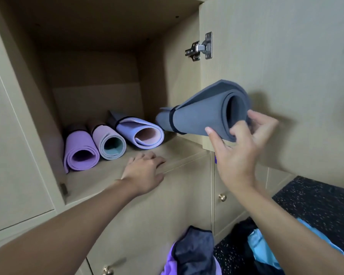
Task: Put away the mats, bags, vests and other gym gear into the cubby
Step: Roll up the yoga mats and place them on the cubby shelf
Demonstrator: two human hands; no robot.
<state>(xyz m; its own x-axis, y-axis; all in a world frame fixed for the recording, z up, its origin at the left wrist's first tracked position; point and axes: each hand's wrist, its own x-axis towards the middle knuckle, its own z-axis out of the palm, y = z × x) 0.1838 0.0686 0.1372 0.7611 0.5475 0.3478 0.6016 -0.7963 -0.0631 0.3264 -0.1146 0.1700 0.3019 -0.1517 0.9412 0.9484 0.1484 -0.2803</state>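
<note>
1. Nearest the camera lay a heap of dark and purple fabric (193,253) at the bottom edge, with blue and black gear (262,247) beside it on the speckled floor mat (316,205); whether these were vests or bags could not be told from the crumpled view.

2. Right hand (240,147) pinched the near rim of a rolled grey mat (199,116), thumb on the outer layer and fingers curled round the open end; the roll's banded far end pointed into the cubby (99,62) while its wide end hung outside, in front of the open door (276,66).

3. Left hand (145,171) lay flat and spread on the front edge of the shelf (99,179), holding nothing.

4. To finish the step well, the roll probably wanted sliding in lengthwise into the bare strip at the right of the shelf; the loose near end flared, so the free hand could press the layers together and steady it clear of the side wall.

5. Inside the cubby three rolled mats lay side by side, touching: a purple mat (80,153) at left, a lilac mat with a teal core (111,143) in the middle, and a periwinkle mat with a pink core (141,133) at right; each wore a dark band.
</note>
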